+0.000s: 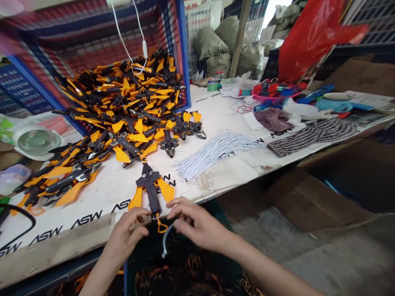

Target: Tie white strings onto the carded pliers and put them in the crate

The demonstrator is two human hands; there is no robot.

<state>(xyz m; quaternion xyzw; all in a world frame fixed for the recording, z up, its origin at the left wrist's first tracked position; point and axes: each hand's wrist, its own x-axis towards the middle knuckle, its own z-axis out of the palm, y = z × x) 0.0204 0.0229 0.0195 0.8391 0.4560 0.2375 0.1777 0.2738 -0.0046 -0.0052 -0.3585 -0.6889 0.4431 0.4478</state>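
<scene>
Left hand: there's the left hand [125, 232] at the table's front edge, fingers curled in against the lower end of the pliers [149, 189].

Right hand: the right hand [197, 224] comes in from the other side, fingers reaching across towards the left hand, just beside it.

Grip: the right thumb and fingertips are pressed together at the top of a white cord [166, 242], and it looks like a pinch. On the left, the fingers are bent, but whether they're clamping the pliers, I can't tell from here.

The pliers: flat on the table's white sheet near the edge, nose pointing away, orange handles spread wide. An orange loop [162, 227] hangs off the near end, over the edge.

Table: a white sheet printed "ASW" [86, 220] covers it, and a bundle of white cords [216, 154] lies to the right of the pliers, well within reach.

Crate: a blue plastic crate [183, 49] is heaped with more orange-handled pliers [117, 107], and they're spilling out across the sheet.

Further along: a checked cloth [311, 135], a maroon cloth [273, 119] and a pink basket [265, 98] of odds and ends, with a red plastic bag [314, 41] up behind.

Below: a bin [185, 267] right under the hands, dark inside, with orange shapes showing.
</scene>
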